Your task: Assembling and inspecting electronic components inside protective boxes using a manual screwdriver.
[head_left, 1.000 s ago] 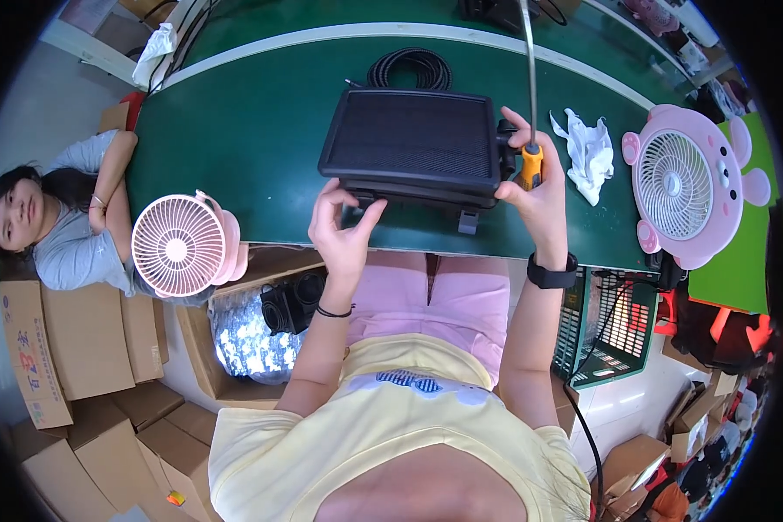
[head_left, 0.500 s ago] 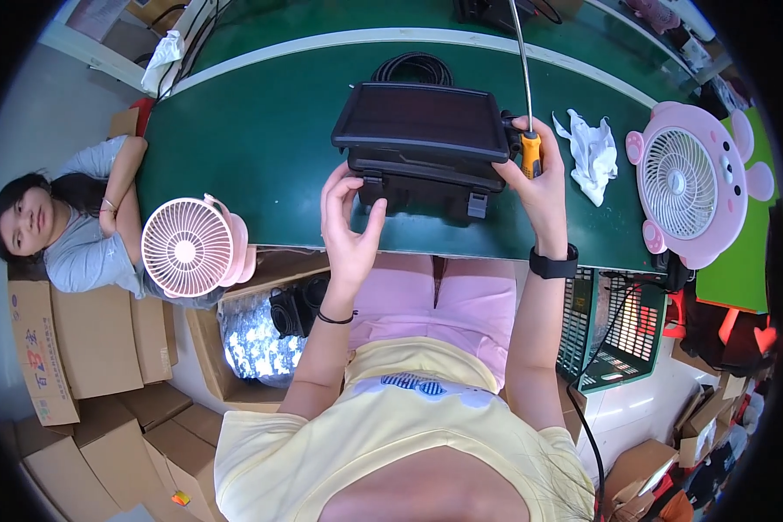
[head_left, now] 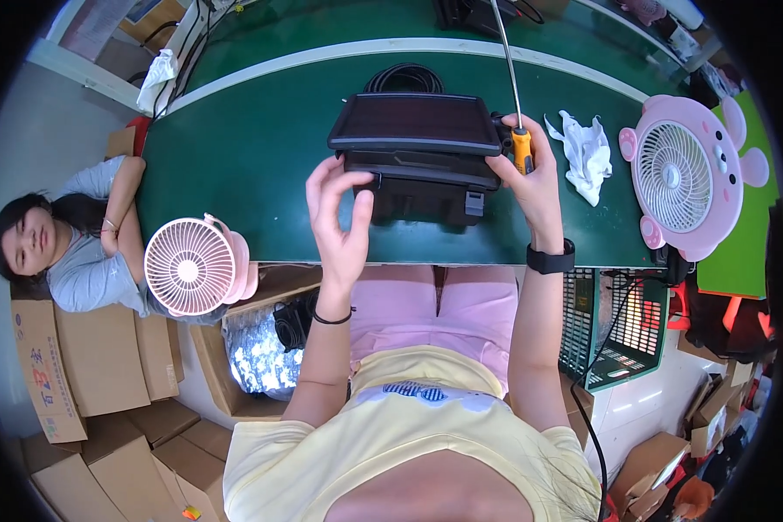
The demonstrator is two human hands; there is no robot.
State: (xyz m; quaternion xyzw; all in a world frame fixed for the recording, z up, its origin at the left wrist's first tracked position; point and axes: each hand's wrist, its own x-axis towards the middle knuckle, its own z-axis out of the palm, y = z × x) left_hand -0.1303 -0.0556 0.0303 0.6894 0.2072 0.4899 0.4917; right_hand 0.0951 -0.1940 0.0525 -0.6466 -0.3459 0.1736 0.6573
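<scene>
In the head view, a black box-shaped device [head_left: 418, 157] is seen on the green table [head_left: 235, 165], just beyond its near edge. Its left end is touched by the left hand [head_left: 339, 213], the grip released. A screwdriver [head_left: 520, 143] is clenched in the right hand [head_left: 531, 178] at its right end. The device should be steadied while the tool is guided squarely.

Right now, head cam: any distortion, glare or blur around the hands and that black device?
Head view: strong fisheye, the green table's white edge stripe bows and the corners are vignetted black. Soft sheen on the black device's top panel, not blown out. Left hand and right hand look sharp, no obvious motion blur. Lighting is even; shadows are faint.
</scene>
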